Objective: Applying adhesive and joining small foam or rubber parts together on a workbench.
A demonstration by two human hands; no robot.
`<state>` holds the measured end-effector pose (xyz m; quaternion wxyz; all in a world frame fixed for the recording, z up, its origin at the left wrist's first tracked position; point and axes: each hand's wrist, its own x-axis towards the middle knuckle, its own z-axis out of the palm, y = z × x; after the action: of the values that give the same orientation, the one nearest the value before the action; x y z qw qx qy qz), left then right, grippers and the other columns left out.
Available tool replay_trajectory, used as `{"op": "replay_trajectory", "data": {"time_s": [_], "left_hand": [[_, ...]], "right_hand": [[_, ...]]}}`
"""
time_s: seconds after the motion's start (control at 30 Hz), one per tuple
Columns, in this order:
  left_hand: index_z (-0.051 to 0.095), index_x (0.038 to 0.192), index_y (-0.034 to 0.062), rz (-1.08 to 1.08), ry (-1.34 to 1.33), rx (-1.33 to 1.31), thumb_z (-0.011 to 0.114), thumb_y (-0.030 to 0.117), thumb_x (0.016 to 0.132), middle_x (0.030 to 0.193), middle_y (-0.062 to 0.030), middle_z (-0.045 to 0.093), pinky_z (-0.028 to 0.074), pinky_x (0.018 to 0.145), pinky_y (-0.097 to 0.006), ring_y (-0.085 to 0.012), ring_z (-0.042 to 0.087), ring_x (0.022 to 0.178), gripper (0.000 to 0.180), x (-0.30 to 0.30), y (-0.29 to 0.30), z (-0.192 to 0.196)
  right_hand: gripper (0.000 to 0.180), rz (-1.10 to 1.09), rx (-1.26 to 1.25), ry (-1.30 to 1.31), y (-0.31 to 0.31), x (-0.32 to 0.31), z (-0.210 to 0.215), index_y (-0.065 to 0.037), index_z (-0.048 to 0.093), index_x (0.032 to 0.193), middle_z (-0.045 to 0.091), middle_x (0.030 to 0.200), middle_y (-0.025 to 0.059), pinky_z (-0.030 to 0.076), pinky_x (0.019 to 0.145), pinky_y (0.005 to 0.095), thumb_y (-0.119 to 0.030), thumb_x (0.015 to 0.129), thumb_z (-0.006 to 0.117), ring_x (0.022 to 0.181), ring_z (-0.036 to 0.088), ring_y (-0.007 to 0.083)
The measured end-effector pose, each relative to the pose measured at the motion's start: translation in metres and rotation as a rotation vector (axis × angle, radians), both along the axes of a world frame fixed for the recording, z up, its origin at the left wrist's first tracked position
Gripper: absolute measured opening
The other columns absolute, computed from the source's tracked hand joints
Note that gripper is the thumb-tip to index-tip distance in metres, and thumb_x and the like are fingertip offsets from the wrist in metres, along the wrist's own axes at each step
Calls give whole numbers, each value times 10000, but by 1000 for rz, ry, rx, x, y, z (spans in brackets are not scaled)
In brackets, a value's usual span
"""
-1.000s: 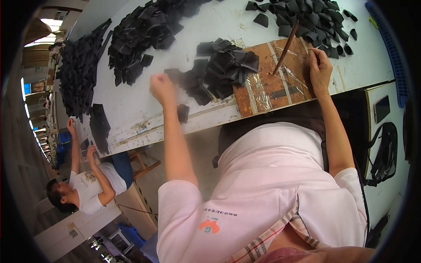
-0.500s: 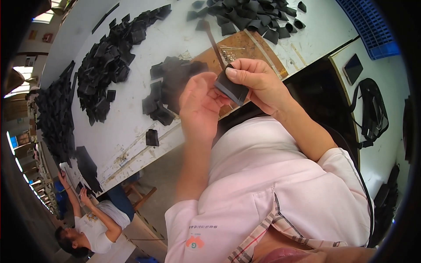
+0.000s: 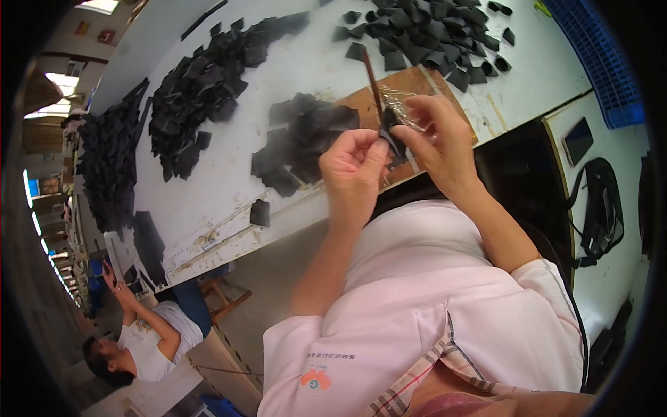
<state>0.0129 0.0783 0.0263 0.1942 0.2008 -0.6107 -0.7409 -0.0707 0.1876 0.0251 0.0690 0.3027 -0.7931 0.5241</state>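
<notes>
A small black flat piece of folded material point(image 3: 393, 144) is pinched between the thumb and fingers of my left hand point(image 3: 353, 170), closed on its near edge. My right hand point(image 3: 445, 142) is beside it on the right, thumb tip at the piece and curled fingers apart from the thumb. Just beyond lies a brown wooden board point(image 3: 434, 87) with thin shiny metal pins point(image 3: 406, 104) on it. A narrow brown stick point(image 3: 372, 78) rises behind the piece. Left of my left hand is a pile of flat black pieces point(image 3: 302, 139), partly blurred.
More black pieces point(image 3: 198, 97) are heaped along the white table point(image 3: 229, 160), with curled ones point(image 3: 431, 35) at the far side. One piece point(image 3: 260, 213) lies near the edge. At right are a blue basket point(image 3: 608, 76), a phone point(image 3: 578, 141) and a black bag point(image 3: 601, 208). A person point(image 3: 156, 333) sits at left.
The black piece has been turned edge-on, lower over the board. My left hand has closed on it, while my right fingers have come away from the thumb. The view has shifted slightly.
</notes>
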Motion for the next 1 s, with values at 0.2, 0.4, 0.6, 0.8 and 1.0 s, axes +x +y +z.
{"op": "replay_trajectory", "data": {"time_s": [0.2, 0.4, 0.6, 0.8, 1.0], "left_hand": [[538, 787, 4, 130, 115, -481, 574, -12, 761, 619, -72, 563, 440, 484, -236, -114, 552, 523, 47, -8, 11, 2], [555, 833, 0, 374, 123, -412, 569, -30, 760, 637, -64, 573, 420, 415, -258, -95, 519, 468, 81, -21, 13, -1], [505, 953, -18, -178, 274, 815, 489, -53, 746, 784, -71, 544, 258, 355, -170, -35, 304, 366, 210, -9, -16, 20], [543, 845, -40, 281, 176, -254, 518, -60, 759, 713, -33, 548, 353, 391, -157, -46, 466, 515, 91, -16, 6, 27], [523, 892, -30, -73, 385, 711, 457, -32, 801, 701, -97, 560, 257, 324, -186, -39, 315, 341, 112, -23, -25, 48]], "right_hand": [[114, 257, -112, -10, 1, 4, 14, -7, 584, 814, 523, 724, 69, 423, 492, 259, -32, 715, 635, 551, 531, 166], [90, 104, 82, 372, -16, -3, 6, -9, 549, 734, 495, 662, 83, 412, 481, 292, -25, 672, 612, 509, 497, 201], [34, 382, -393, -863, -12, -16, 16, -1, 564, 747, 508, 627, 1, 321, 424, 187, -27, 755, 584, 504, 428, 49], [128, 732, -745, -1537, -10, -15, 21, -26, 559, 752, 443, 616, -35, 256, 407, 166, -141, 797, 595, 539, 364, 33], [238, 671, -301, -884, -20, -34, 63, -71, 516, 719, 405, 624, -62, 272, 447, 165, -267, 843, 570, 528, 325, 16]]}}
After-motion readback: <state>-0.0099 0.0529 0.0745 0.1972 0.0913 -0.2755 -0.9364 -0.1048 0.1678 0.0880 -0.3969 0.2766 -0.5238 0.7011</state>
